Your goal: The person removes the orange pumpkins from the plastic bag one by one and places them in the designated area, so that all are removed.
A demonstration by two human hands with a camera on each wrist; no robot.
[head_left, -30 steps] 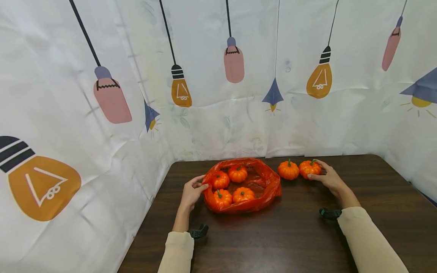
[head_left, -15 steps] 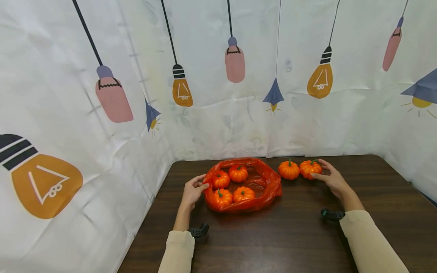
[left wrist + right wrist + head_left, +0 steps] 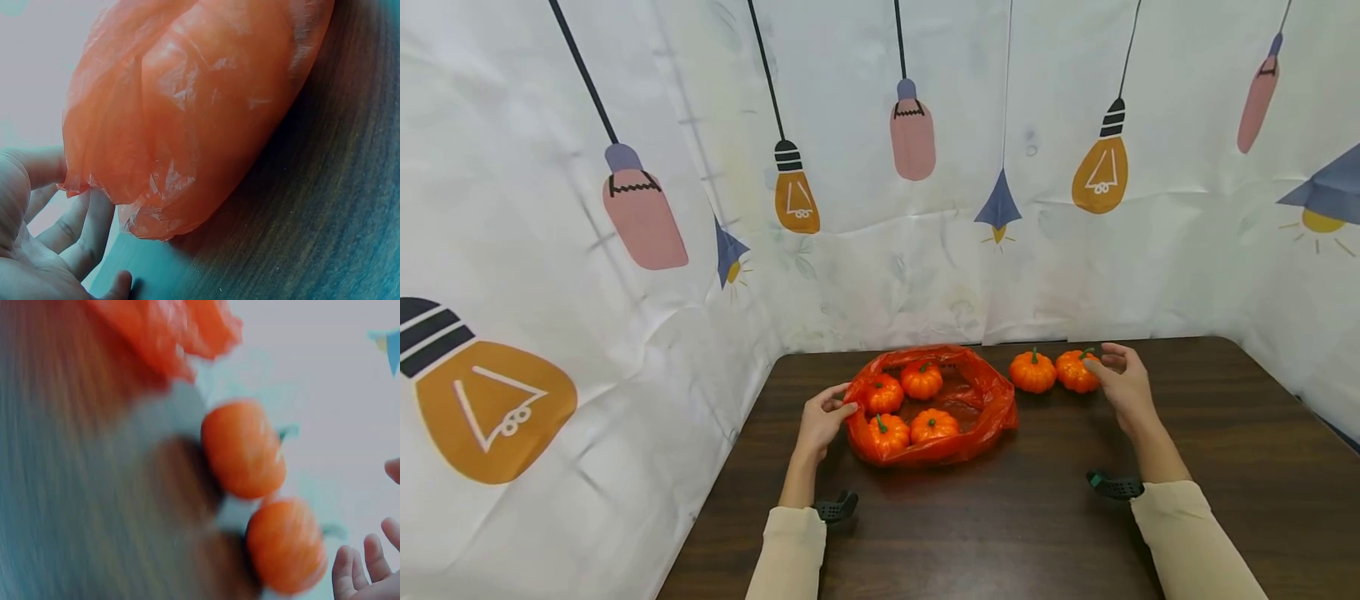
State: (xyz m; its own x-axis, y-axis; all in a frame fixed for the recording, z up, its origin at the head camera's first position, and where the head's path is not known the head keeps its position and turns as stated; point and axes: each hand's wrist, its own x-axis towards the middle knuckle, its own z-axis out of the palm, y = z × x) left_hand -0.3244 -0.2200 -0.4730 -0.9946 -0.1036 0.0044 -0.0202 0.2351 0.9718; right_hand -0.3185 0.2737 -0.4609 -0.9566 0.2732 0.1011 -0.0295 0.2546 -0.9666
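A red plastic bag [image 3: 1000,410] lies with its mouth spread wide, left of the table's middle. Several small orange pumpkins [image 3: 934,426] sit inside it. My left hand [image 3: 820,423] pinches the left edge of the bag; in the left wrist view the thin plastic [image 3: 181,112] hangs between thumb and fingers. Just right of the bag stand two more pumpkins side by side, a nearer-to-bag one [image 3: 1032,373] and a right one [image 3: 1073,372]. Beside the right one is my right hand [image 3: 1129,387], raised and holding nothing, its fingers apart from both pumpkins in the right wrist view.
The dark wooden table [image 3: 970,533] reaches back to a white curtain [image 3: 880,283] printed with lamps, which also rises along the left and right. Each wrist wears a black strap, the left strap [image 3: 837,507] close over the tabletop.
My right hand has come off the right pumpkin and turned more upright, its wrist shifting left. The left hand, bag and pumpkins have kept their places.
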